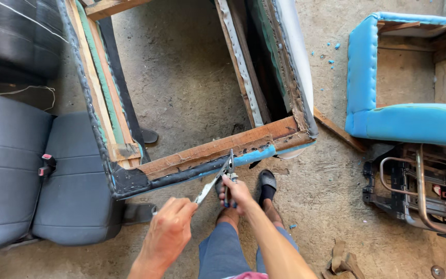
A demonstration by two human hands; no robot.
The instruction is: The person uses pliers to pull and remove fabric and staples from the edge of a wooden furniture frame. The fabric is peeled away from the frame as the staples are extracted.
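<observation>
So the biggest thing here is the frame [218,147], a stripped wooden seat box sitting upside down on the concrete floor [192,72], with bits of black and blue cover [202,168] clinging along its near rail. That frame is looking heavy and stiff, not something that's shifting around while someone's prying at it, so I'd say it needs no holding down. A grey car seat [21,170] is sitting off to the left, a second box in blue vinyl [409,121] is lying to the right, and a bare metal seat base [424,191] is resting just below that.

The person is standing right at the near rail, sandal [267,181] showing just under it.

The left hand [169,230] is wrapped shut around the handle of a screwdriver [211,185], shaft angling up and right so the tip is reaching the cover edge on the rail. The right hand [238,192] is clamped on the pliers [231,166], which are pointing straight up with the nose meeting the same spot. Whether the nose is actually biting a staple or the fabric, I can't tell, it's too small.

My guess on handling: the cover is soft and floppy but stapled tight, so grabbing right by the fasteners is working better than tugging loose fabric, which looks likely to tear. Both tools are slim, hard steel, so a firm grip low on the handles
</observation>
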